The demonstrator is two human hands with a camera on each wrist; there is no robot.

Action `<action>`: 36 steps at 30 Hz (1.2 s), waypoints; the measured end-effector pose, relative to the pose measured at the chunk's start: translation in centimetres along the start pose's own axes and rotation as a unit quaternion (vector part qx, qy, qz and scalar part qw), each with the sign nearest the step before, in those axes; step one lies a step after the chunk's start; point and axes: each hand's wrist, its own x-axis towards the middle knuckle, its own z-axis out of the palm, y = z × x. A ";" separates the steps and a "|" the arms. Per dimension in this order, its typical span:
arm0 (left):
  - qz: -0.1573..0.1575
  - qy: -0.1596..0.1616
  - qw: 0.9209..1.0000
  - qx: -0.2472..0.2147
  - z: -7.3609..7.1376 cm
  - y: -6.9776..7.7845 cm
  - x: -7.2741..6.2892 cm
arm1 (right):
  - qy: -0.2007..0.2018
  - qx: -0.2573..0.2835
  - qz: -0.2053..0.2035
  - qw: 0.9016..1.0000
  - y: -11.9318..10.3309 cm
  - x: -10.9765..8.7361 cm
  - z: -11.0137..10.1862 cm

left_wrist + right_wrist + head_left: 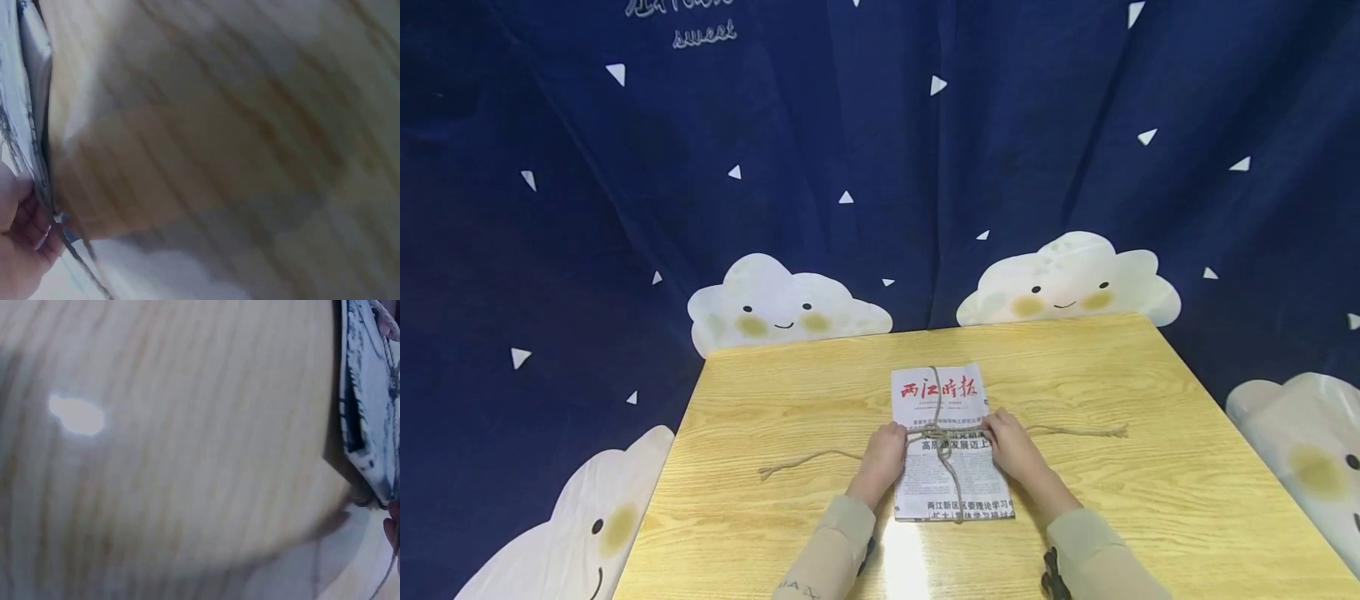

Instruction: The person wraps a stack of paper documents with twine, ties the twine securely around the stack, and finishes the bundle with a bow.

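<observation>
A folded newspaper bundle with a red masthead lies on the wooden table. Twine crosses it lengthwise and widthwise, knotted near the middle. My left hand grips the bundle's left side by the crosswise twine. In the left wrist view, the thumb and curled fingers of the left hand close on the bundle's edge, with twine running past them. On the opposite side my right hand grips the edge, fingertips over the twine. Only some fingers show at the border of the right wrist view.
One loose twine end trails left across the wooden table, another end to the right. A dark blue curtain with smiling clouds and white triangles hangs behind the table.
</observation>
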 end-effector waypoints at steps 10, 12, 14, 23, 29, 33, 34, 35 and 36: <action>-0.027 0.009 0.991 -0.129 -1.3 -1.2 0.3 | -0.007 0.041 0.012 0.999 0.3 1.0 -2.3; -0.015 0.031 0.991 -0.128 -1.5 -1.7 0.3 | 0.004 0.043 0.016 0.999 0.7 1.0 -2.6; -0.012 0.049 0.990 -0.131 -1.7 -2.3 0.1 | 0.008 0.056 0.030 0.998 1.1 0.9 -3.0; -0.019 0.082 0.985 -0.147 -1.6 -4.6 -0.7 | 0.000 0.088 0.091 0.992 2.9 0.3 -3.5; -0.036 0.066 0.984 -0.158 -1.8 -5.4 -1.5 | -0.021 0.083 0.146 0.986 3.4 -0.1 -3.3; -0.044 0.046 0.983 -0.171 -1.8 -5.7 -1.9 | -0.026 0.087 0.177 0.980 3.7 -0.4 -3.0; -0.049 0.043 0.983 -0.172 -1.8 -5.8 -2.0 | -0.025 0.088 0.183 0.979 3.7 -0.5 -3.0; -0.048 0.043 0.983 -0.169 -1.7 -5.9 -2.1 | -0.023 0.088 0.186 0.978 3.7 -0.6 -2.9; -0.052 0.041 0.983 -0.170 -1.7 -6.0 -2.2 | -0.020 0.087 0.188 0.978 3.8 -0.6 -2.9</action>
